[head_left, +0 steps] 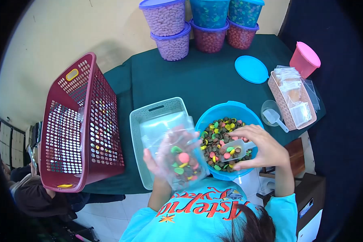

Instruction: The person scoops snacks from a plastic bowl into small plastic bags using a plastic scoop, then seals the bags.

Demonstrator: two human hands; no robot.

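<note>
My left hand holds up a clear plastic bag with several colourful candies in its bottom. My right hand grips a clear plastic scoop loaded with candies, lying over the blue bowl. The bowl is full of brown, green, yellow and pink candies. The bag hangs just left of the bowl, above a pale grey tray holding empty clear bags.
A maroon perforated basket stands at left on the dark green table. Lidded tubs of snacks are stacked at the back. At right are a blue lid, a pink container, a basket of packets, and a cup with a scoop.
</note>
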